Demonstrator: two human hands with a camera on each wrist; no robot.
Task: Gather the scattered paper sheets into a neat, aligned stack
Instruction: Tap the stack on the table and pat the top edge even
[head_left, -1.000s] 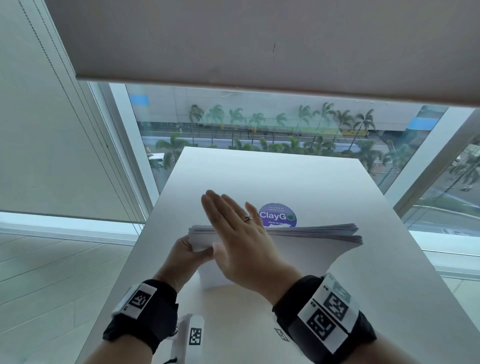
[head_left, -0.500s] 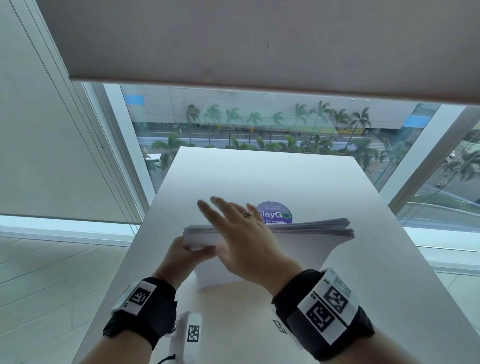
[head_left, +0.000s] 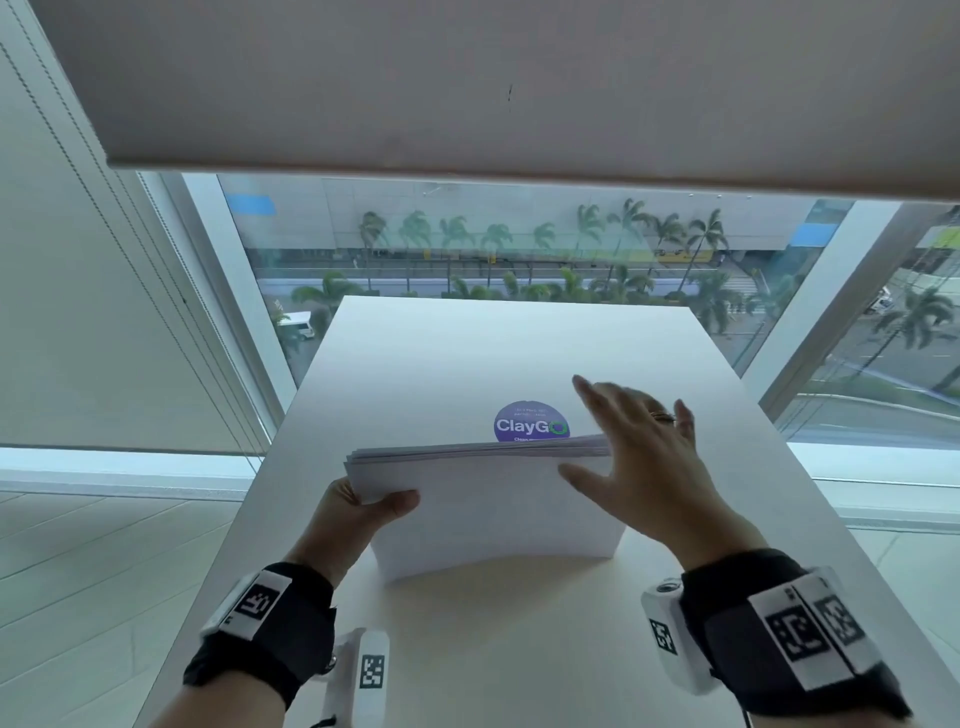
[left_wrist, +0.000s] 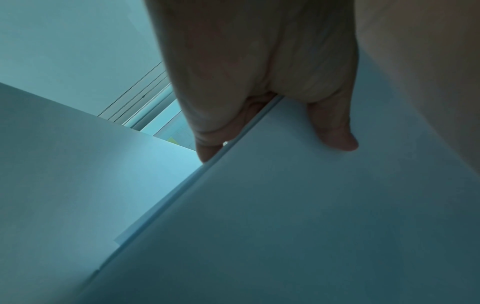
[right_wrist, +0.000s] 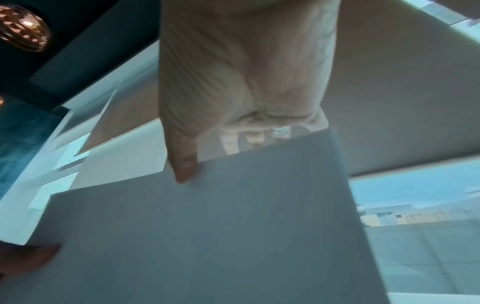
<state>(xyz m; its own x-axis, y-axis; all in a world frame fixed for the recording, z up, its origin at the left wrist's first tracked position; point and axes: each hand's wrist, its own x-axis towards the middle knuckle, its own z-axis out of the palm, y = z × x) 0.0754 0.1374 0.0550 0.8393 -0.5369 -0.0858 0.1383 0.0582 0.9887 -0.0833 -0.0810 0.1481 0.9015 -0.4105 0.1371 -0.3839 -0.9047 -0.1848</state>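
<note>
A stack of white paper sheets (head_left: 493, 499) stands on its lower long edge on the white table (head_left: 467, 364), leaning toward me. My left hand (head_left: 363, 512) grips the stack's upper left corner, thumb on the near face and fingers behind; the left wrist view shows that thumb (left_wrist: 335, 131) on the paper stack (left_wrist: 285, 205). At the stack's upper right corner is my right hand (head_left: 631, 457), fingers straight and spread, thumb on the near face. In the right wrist view its thumb (right_wrist: 184, 162) touches the stack (right_wrist: 207, 226). The top edges are slightly uneven.
A purple round ClayGo sticker (head_left: 531, 422) lies on the table just behind the stack. The table's far edge meets a large window (head_left: 519, 249) with a lowered blind above. Floor drops away at the table's left and right edges.
My right hand has slid from the stack's upper left, by the left hand, across to its upper right corner. The left hand keeps its grip on the left corner.
</note>
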